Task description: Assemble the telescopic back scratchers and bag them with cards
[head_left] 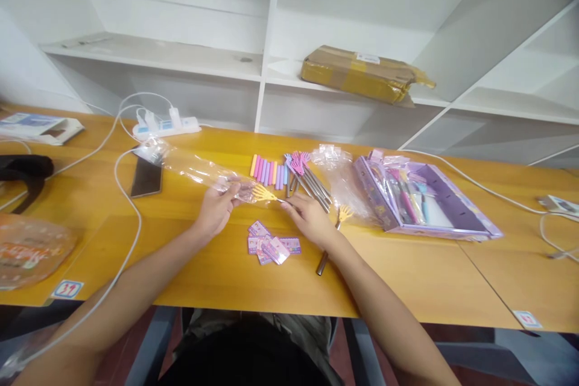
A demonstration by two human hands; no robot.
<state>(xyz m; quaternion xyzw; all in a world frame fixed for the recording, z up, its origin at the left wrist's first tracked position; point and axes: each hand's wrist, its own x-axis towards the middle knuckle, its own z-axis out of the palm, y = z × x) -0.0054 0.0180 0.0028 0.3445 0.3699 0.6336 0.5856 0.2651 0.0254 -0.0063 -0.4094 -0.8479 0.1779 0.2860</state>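
Between the fingers of my left hand (217, 208) is the end of a long clear plastic bag (194, 170), which stretches away to the back left. My right hand (312, 215) grips the thin metal rod of a back scratcher (265, 193) whose yellow, hand-shaped head points left at the bag's near end. Whether the head is inside the bag, I cannot tell. Beside my right wrist lies another yellow back scratcher (344, 213). Pink and blue back scratchers (301, 163) are piled behind the hands, next to a row of coloured tubes (270, 171). Purple printed cards (274, 249) lie in front.
A purple display box (470, 230) holds bagged back scratchers at the right, beside more clear bags (337, 175). At the back left are a power strip (187, 126), white cables and a dark phone (147, 177). A taped carton (353, 75) rests on the shelf.
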